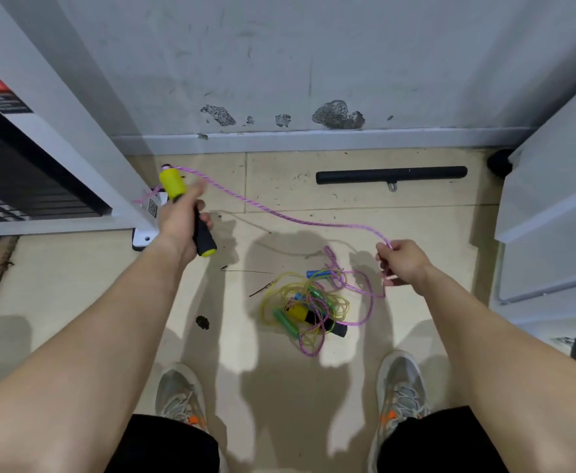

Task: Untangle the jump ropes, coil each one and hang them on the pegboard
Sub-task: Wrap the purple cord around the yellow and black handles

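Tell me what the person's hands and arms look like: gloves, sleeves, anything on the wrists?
Both are bare. The left hand and right hand wear no gloves, and no rings, watch or bands show at the wrists. No sleeves: the left forearm and right forearm are uncovered to the frame edges. Below them are black shorts and grey sneakers with orange accents.

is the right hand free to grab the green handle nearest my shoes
Probably not yet: the right hand pinches the pink rope, and the green handle lies among tangled loops.
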Motion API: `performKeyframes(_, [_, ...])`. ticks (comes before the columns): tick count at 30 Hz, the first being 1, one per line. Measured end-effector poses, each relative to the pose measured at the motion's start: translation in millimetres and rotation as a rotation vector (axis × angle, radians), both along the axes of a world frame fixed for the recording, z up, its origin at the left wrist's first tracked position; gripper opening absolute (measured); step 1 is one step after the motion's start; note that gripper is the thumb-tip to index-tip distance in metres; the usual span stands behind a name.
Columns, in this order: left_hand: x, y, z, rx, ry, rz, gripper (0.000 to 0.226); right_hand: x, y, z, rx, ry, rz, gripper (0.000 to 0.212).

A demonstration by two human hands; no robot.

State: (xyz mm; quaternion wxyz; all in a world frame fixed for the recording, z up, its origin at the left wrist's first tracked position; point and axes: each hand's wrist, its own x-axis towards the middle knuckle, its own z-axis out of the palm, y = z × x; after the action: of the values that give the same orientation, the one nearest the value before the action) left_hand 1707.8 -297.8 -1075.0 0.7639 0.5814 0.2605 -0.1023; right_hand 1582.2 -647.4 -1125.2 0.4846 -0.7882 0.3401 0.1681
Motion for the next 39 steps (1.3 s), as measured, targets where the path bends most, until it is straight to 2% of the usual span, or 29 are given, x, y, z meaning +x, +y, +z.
performKeyframes(4, [-35, -48, -26, 0.306, -0.066, -0.563, 0.014, 32, 48, 45, 0.351, -0.197, -0.045, 0.034])
performKeyframes(6, [-53, -75, -39, 0.422, -0.148, -0.810, 0.027, 54, 73, 71, 0.492, -0.256, -0.037, 0.031])
performKeyframes(8, [-68, -99, -43, 0.384, -0.209, -0.918, 0.039, 70, 88, 89, 0.566, -0.303, -0.017, 0.031])
performKeyframes(9, [-73, -109, -43, 0.367, -0.237, -0.928, 0.032, 76, 93, 95, 0.591, -0.327, -0.015, 0.030])
performKeyframes(10, [-75, -116, -45, 0.386, -0.262, -0.911, 0.022, 81, 94, 99, 0.620, -0.345, -0.029, 0.030])
performKeyframes(12, [-73, -124, -47, 0.376, -0.241, -0.840, 0.016, 86, 90, 101, 0.668, -0.378, -0.095, 0.031])
performKeyframes(14, [-66, -127, -42, 0.220, -0.102, -0.704, 0.016, 89, 77, 92, 0.674, -0.389, -0.188, 0.044])
performKeyframes(16, [-54, -127, -28, 0.031, 0.009, -0.533, 0.016, 86, 63, 73, 0.552, -0.351, -0.244, 0.051])
performKeyframes(17, [-47, -126, -19, -0.071, 0.043, -0.470, 0.015, 81, 57, 60, 0.455, -0.333, -0.242, 0.041])
performKeyframes(18, [-39, -125, -11, -0.171, 0.070, -0.423, 0.015, 74, 52, 44, 0.365, -0.314, -0.212, 0.030])
performKeyframes(20, [-25, -124, 7, -0.325, 0.139, -0.370, 0.016, 55, 49, 13, 0.297, -0.246, -0.076, 0.034])
performKeyframes(23, [-9, -125, 27, -0.454, 0.165, -0.303, 0.017, 26, 64, -20, 0.517, -0.100, 0.102, 0.045])
performKeyframes(25, [1, -124, 38, -0.490, 0.127, -0.238, 0.018, 14, 81, -33, 0.669, -0.015, 0.082, 0.050])
performKeyframes(26, [8, -122, 42, -0.496, 0.102, -0.210, 0.019, 11, 89, -37, 0.676, 0.004, 0.091, 0.045])
performKeyframes(28, [23, -113, 48, -0.480, 0.060, -0.147, 0.020, 5, 100, -42, 0.620, 0.002, 0.180, 0.024])
performKeyframes(30, [42, -98, 49, -0.473, 0.037, -0.041, 0.017, 6, 99, -43, 0.459, -0.025, 0.295, 0.012])
performKeyframes(33, [62, -75, 49, -0.415, -0.037, 0.075, 0.012, 13, 86, -41, 0.175, -0.084, 0.401, 0.016])
performKeyframes(35, [66, -64, 51, -0.327, -0.129, 0.177, 0.011, 17, 74, -35, 0.089, -0.114, 0.420, 0.020])
performKeyframes(37, [65, -55, 49, -0.095, -0.259, 0.245, 0.019, 17, 65, -25, 0.078, -0.117, 0.453, 0.022])
performKeyframes(39, [56, -49, 39, 0.333, -0.343, 0.080, 0.021, 16, 57, -15, 0.179, -0.134, 0.393, 0.014])
